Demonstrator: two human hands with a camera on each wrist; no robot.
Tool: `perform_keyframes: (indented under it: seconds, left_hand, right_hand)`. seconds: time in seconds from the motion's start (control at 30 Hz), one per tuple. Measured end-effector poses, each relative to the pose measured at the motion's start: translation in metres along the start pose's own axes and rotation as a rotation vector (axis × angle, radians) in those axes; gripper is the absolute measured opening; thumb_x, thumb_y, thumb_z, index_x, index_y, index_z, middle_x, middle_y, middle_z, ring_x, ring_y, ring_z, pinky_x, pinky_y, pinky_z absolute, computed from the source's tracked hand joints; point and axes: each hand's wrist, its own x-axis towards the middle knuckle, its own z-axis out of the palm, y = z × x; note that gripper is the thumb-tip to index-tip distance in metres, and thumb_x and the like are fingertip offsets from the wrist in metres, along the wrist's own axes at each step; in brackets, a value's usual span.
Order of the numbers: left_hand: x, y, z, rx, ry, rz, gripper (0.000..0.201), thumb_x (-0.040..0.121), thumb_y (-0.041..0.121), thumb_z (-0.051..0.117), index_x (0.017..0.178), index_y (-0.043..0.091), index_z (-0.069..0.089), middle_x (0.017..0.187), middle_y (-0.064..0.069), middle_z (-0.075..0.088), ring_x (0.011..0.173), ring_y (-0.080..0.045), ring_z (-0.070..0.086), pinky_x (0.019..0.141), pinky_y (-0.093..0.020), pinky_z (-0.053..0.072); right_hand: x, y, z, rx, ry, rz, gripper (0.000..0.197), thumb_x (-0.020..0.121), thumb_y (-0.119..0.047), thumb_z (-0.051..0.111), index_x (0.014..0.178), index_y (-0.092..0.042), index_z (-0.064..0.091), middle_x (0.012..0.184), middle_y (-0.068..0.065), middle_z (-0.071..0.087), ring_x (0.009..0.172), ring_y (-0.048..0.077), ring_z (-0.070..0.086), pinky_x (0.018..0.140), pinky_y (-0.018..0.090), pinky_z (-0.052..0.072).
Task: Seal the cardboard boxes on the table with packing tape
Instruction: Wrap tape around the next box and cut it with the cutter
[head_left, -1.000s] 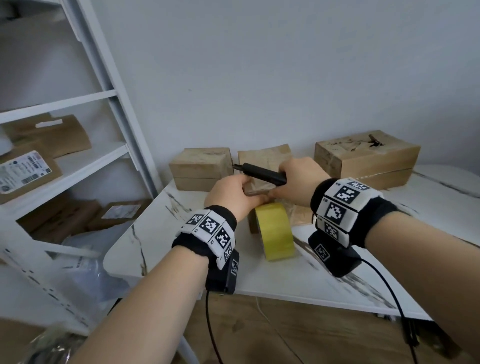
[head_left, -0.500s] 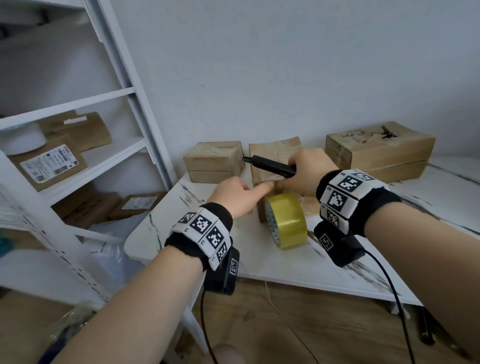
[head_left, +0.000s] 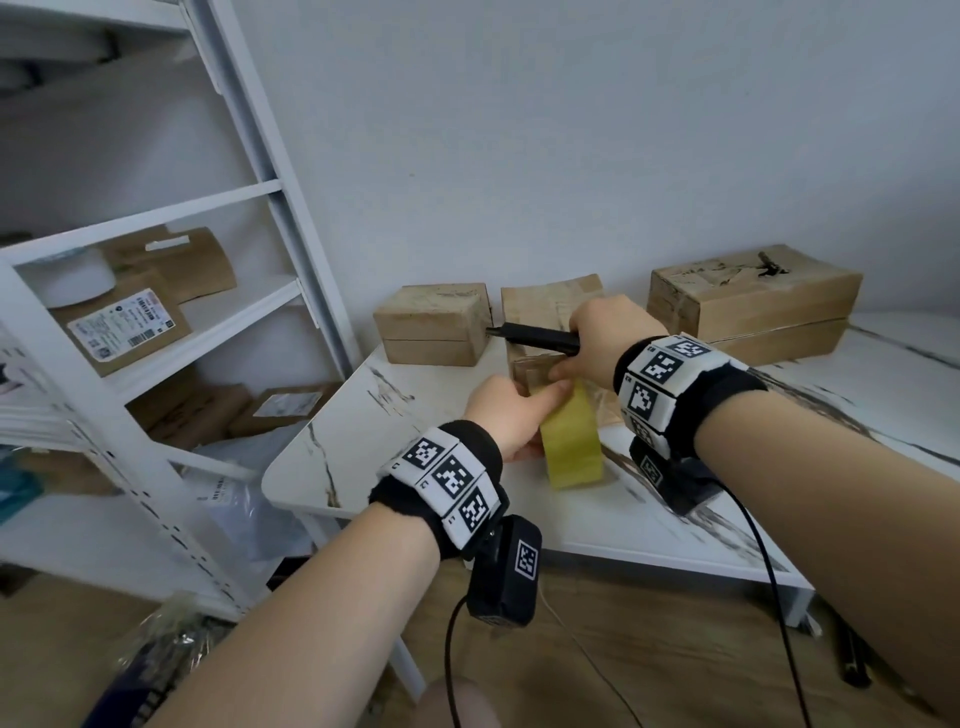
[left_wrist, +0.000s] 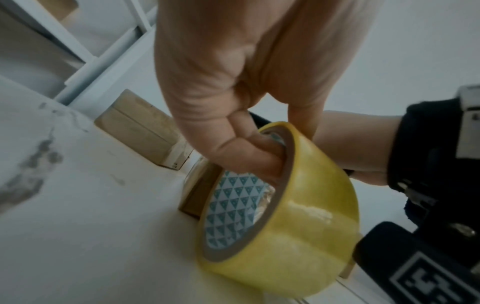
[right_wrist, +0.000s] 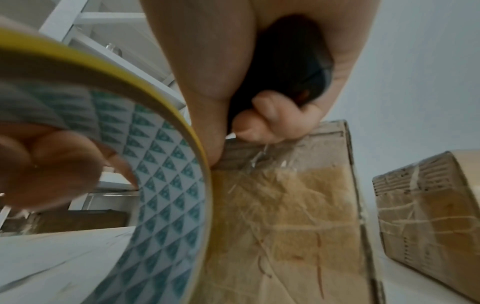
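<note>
My left hand (head_left: 537, 413) holds the yellow packing tape roll (head_left: 571, 449), with fingers (left_wrist: 262, 156) hooked through its patterned core. The roll (left_wrist: 298, 216) stands on edge against the front of the middle cardboard box (head_left: 545, 309). My right hand (head_left: 576, 364) grips a black cutter (head_left: 540, 336) above that box. In the right wrist view its fingers (right_wrist: 272, 117) curl round the cutter (right_wrist: 291, 72) and the thumb presses at the top front edge of the box (right_wrist: 285, 216), beside the roll (right_wrist: 168, 185). The cutter's tip points left.
A smaller box (head_left: 434, 325) sits left of the middle one, and a larger taped box (head_left: 753, 301) at the back right. All rest on a white marble table (head_left: 363, 457). A white shelf unit (head_left: 270, 208) with parcels stands close on the left.
My left hand has gone from the roll's top to a grip through its core. The right hand has come down to the box's front edge beside the roll. The head view has shifted.
</note>
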Motion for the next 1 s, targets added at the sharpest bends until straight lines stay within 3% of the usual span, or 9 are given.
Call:
perform_keyframes:
  seconds: [0.1, 0.3, 0.37, 0.47, 0.63, 0.73, 0.83, 0.93, 1.0]
  left_hand:
    - [0.006, -0.002, 0.000, 0.024, 0.012, 0.005, 0.029, 0.084, 0.036, 0.068, 0.079, 0.008, 0.059, 0.091, -0.017, 0.068, 0.092, -0.033, 0.068, 0.081, -0.048, 0.056]
    - [0.011, -0.004, 0.002, -0.087, -0.019, -0.058, 0.023, 0.084, 0.032, 0.068, 0.087, 0.010, 0.059, 0.092, -0.013, 0.069, 0.090, -0.029, 0.068, 0.085, -0.046, 0.055]
    - [0.010, -0.005, 0.002, -0.141, -0.036, -0.087, 0.023, 0.085, 0.030, 0.068, 0.093, 0.010, 0.058, 0.091, -0.011, 0.067, 0.086, -0.027, 0.066, 0.083, -0.041, 0.055]
    - [0.012, -0.007, 0.001, -0.167, -0.053, -0.102, 0.020, 0.086, 0.029, 0.067, 0.092, 0.013, 0.058, 0.089, -0.009, 0.066, 0.083, -0.025, 0.064, 0.083, -0.040, 0.055]
    - [0.021, -0.011, 0.002, -0.176, -0.018, -0.096, 0.020, 0.084, 0.032, 0.068, 0.089, 0.016, 0.056, 0.098, -0.012, 0.066, 0.093, -0.029, 0.065, 0.089, -0.046, 0.053]
    - [0.023, -0.013, 0.001, -0.170, -0.007, -0.093, 0.025, 0.082, 0.034, 0.070, 0.093, 0.016, 0.058, 0.103, -0.013, 0.067, 0.096, -0.029, 0.066, 0.088, -0.046, 0.054]
    - [0.023, -0.014, 0.000, -0.166, 0.006, -0.081, 0.032, 0.078, 0.037, 0.073, 0.098, 0.014, 0.060, 0.106, -0.015, 0.068, 0.097, -0.029, 0.066, 0.087, -0.047, 0.054]
    - [0.022, -0.014, 0.000, -0.183, 0.018, -0.074, 0.031, 0.077, 0.035, 0.075, 0.093, 0.012, 0.061, 0.103, -0.016, 0.069, 0.095, -0.030, 0.067, 0.085, -0.048, 0.055]
    - [0.021, -0.014, 0.001, -0.188, 0.042, -0.063, 0.029, 0.077, 0.034, 0.075, 0.088, 0.011, 0.061, 0.100, -0.016, 0.069, 0.094, -0.032, 0.068, 0.084, -0.048, 0.055]
  right_hand:
    - [0.004, 0.000, -0.003, 0.006, -0.006, 0.015, 0.038, 0.069, -0.042, 0.078, 0.077, -0.011, 0.058, 0.067, 0.001, 0.052, 0.065, 0.019, 0.055, 0.051, 0.024, 0.041]
    - [0.003, 0.000, -0.002, 0.021, -0.002, 0.030, 0.039, 0.068, -0.042, 0.078, 0.081, -0.010, 0.061, 0.069, 0.002, 0.054, 0.069, 0.020, 0.057, 0.058, 0.027, 0.048]
    - [0.003, 0.002, -0.004, 0.011, -0.007, 0.013, 0.040, 0.068, -0.044, 0.077, 0.082, -0.009, 0.063, 0.068, 0.002, 0.055, 0.066, 0.019, 0.056, 0.051, 0.024, 0.043]
    - [0.004, -0.001, -0.005, 0.006, 0.000, 0.009, 0.049, 0.065, -0.057, 0.076, 0.065, -0.013, 0.052, 0.064, 0.000, 0.052, 0.056, 0.013, 0.050, 0.045, 0.023, 0.035]
    - [0.004, -0.008, 0.001, -0.062, 0.036, 0.026, 0.052, 0.068, -0.061, 0.071, 0.064, -0.017, 0.045, 0.066, -0.001, 0.049, 0.061, 0.014, 0.050, 0.049, 0.023, 0.037]
    - [0.001, -0.005, -0.003, -0.067, 0.007, 0.010, 0.042, 0.072, -0.052, 0.072, 0.072, -0.014, 0.055, 0.068, 0.000, 0.052, 0.067, 0.018, 0.054, 0.047, 0.023, 0.037]
    - [-0.002, 0.006, -0.011, 0.129, -0.042, 0.024, 0.037, 0.074, -0.039, 0.076, 0.091, -0.007, 0.065, 0.073, 0.005, 0.061, 0.064, 0.019, 0.059, 0.058, 0.030, 0.051]
    - [-0.015, 0.017, -0.024, 0.410, -0.040, -0.002, 0.026, 0.080, -0.026, 0.072, 0.102, -0.017, 0.062, 0.075, 0.004, 0.065, 0.050, 0.014, 0.058, 0.051, 0.025, 0.053]
    - [-0.025, 0.023, -0.036, 0.394, -0.024, -0.060, 0.021, 0.084, -0.021, 0.068, 0.103, -0.025, 0.060, 0.071, 0.000, 0.062, 0.044, 0.011, 0.056, 0.046, 0.020, 0.049]
